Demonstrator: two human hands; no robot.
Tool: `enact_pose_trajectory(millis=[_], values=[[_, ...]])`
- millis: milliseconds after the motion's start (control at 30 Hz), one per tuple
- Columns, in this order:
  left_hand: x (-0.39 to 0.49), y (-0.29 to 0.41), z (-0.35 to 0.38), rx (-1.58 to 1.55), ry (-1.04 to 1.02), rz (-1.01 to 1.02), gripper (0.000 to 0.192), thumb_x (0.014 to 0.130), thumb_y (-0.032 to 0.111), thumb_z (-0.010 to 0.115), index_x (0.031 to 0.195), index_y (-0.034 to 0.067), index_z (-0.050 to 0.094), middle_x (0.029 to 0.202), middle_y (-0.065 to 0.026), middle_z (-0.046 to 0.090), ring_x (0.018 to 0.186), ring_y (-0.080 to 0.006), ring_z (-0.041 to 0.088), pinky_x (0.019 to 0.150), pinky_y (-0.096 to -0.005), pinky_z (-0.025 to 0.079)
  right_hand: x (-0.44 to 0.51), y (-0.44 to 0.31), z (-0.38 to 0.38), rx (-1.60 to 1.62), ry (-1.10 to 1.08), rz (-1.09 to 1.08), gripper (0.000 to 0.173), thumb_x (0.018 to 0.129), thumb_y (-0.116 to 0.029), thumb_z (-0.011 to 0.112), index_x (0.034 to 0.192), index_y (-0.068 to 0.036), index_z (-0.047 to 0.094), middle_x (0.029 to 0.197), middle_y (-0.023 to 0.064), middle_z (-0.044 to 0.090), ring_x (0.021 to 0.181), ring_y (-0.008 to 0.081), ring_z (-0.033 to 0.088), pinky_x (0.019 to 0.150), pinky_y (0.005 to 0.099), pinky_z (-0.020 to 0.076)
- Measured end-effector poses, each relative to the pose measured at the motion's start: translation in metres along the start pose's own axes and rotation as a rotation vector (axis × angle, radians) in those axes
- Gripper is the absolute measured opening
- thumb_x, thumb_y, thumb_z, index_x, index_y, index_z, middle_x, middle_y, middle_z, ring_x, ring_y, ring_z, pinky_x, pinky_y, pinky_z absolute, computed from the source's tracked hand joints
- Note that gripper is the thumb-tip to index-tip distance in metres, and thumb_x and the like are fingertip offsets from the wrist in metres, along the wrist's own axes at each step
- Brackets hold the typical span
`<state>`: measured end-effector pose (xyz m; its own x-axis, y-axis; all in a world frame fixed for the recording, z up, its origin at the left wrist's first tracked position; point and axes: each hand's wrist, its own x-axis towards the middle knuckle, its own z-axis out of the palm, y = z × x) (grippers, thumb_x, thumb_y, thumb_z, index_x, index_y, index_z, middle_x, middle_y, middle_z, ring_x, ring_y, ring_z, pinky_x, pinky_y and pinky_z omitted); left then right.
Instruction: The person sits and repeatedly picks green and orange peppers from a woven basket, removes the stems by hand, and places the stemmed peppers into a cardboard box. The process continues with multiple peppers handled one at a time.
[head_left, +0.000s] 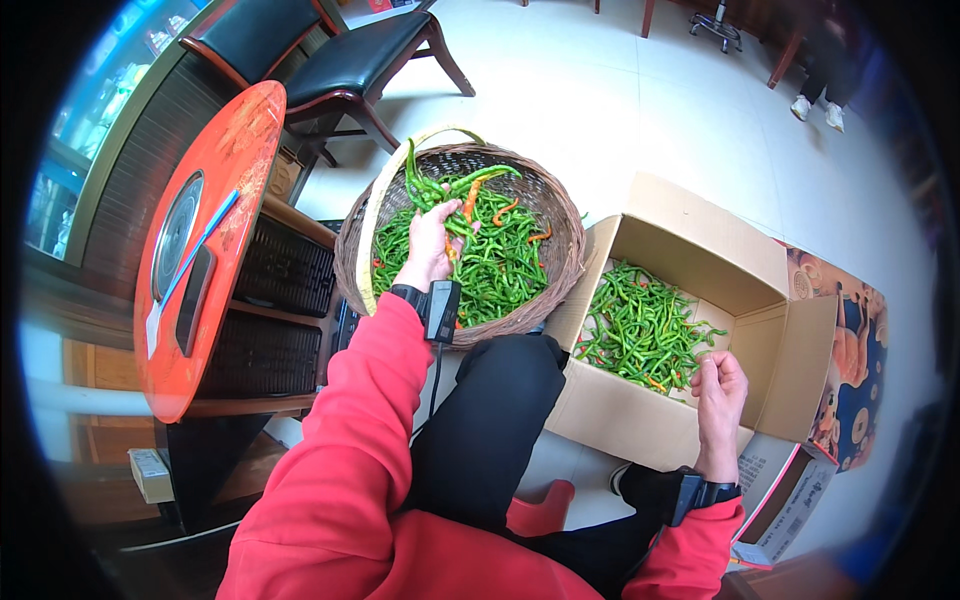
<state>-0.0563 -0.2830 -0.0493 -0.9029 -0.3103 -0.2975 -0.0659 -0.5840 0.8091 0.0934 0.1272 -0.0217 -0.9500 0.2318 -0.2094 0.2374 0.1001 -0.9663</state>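
Note:
My left hand (435, 236) holds a bunch of long green chili peppers (425, 187), with some orange ones, above a round wicker basket (551, 191). Many green and a few orange or red chilies (506, 262) fill the basket below it. To the right stands an open cardboard box (679, 251) with a heap of green chilies (637, 322) on its bottom. Over the box's near right side is my right hand (720, 382), thumb and fingertips together near a few chilies; whether it pinches something small cannot be told.
A red round tabletop (225, 165) with a phone-like dark object and a blue pen-like stick is at left. Black-seated chairs (360, 56) stand behind the basket. A second carton (780, 502) and a patterned mat (862, 360) lie at right. A person's feet (817, 111) show at the far right.

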Motion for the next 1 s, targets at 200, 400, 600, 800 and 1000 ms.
enact_pose_trajectory(millis=[200, 400, 600, 800, 1000], values=[[0.001, 0.007, 0.017, -0.107, -0.102, 0.005, 0.036, 0.087, -0.002, 0.045, 0.122, 0.004, 0.038, 0.105, -0.0199, 0.055, 0.093, -0.0313, 0.062, 0.074, -0.0461, 0.057, 0.0, 0.0, 0.001, 0.004, -0.01, 0.003, 0.012, 0.093, -0.012, 0.052, 0.083, -0.006, 0.056, 0.063, -0.0034, 0.05, 0.053, 0.0026, 0.042, 0.049, 0.0162, 0.0339], [-0.008, 0.011, 0.027, -0.157, -0.225, -0.062, 0.035, 0.086, -0.001, 0.045, 0.121, 0.0, 0.039, 0.11, -0.0221, 0.055, 0.099, -0.0339, 0.061, 0.076, -0.0402, 0.057, 0.0, -0.001, -0.002, -0.004, -0.021, -0.001, 0.012, 0.093, -0.012, 0.052, 0.082, -0.007, 0.056, 0.063, -0.0038, 0.05, 0.054, 0.0023, 0.043, 0.05, 0.0161, 0.0345], [-0.033, 0.013, 0.062, -0.193, -0.369, -0.028, 0.031, 0.086, 0.0, 0.049, 0.116, 0.001, 0.043, 0.113, -0.0227, 0.055, 0.105, -0.0333, 0.058, 0.074, -0.0351, 0.056, 0.002, 0.002, -0.001, 0.034, -0.019, -0.009, 0.013, 0.092, -0.012, 0.055, 0.081, -0.006, 0.055, 0.062, -0.0035, 0.051, 0.052, 0.0024, 0.042, 0.047, 0.0174, 0.032], [-0.058, 0.008, 0.108, -0.283, -0.304, -0.12, 0.027, 0.084, 0.0, 0.049, 0.111, 0.0, 0.047, 0.106, -0.02, 0.056, 0.097, -0.03, 0.061, 0.071, -0.0339, 0.056, 0.004, 0.004, 0.003, 0.046, 0.006, -0.032, 0.014, 0.092, -0.013, 0.056, 0.08, -0.006, 0.055, 0.062, -0.0039, 0.051, 0.052, 0.0022, 0.042, 0.046, 0.0178, 0.0322], [-0.096, -0.022, 0.159, -0.3, -0.398, -0.381, 0.026, 0.085, 0.005, 0.048, 0.11, 0.004, 0.049, 0.098, -0.0196, 0.062, 0.073, -0.0241, 0.062, 0.065, -0.0331, 0.053, 0.004, 0.001, 0.003, 0.113, -0.017, -0.047, 0.02, 0.092, -0.014, 0.056, 0.074, -0.006, 0.055, 0.059, -0.0044, 0.049, 0.053, 0.0021, 0.041, 0.047, 0.0185, 0.032]])
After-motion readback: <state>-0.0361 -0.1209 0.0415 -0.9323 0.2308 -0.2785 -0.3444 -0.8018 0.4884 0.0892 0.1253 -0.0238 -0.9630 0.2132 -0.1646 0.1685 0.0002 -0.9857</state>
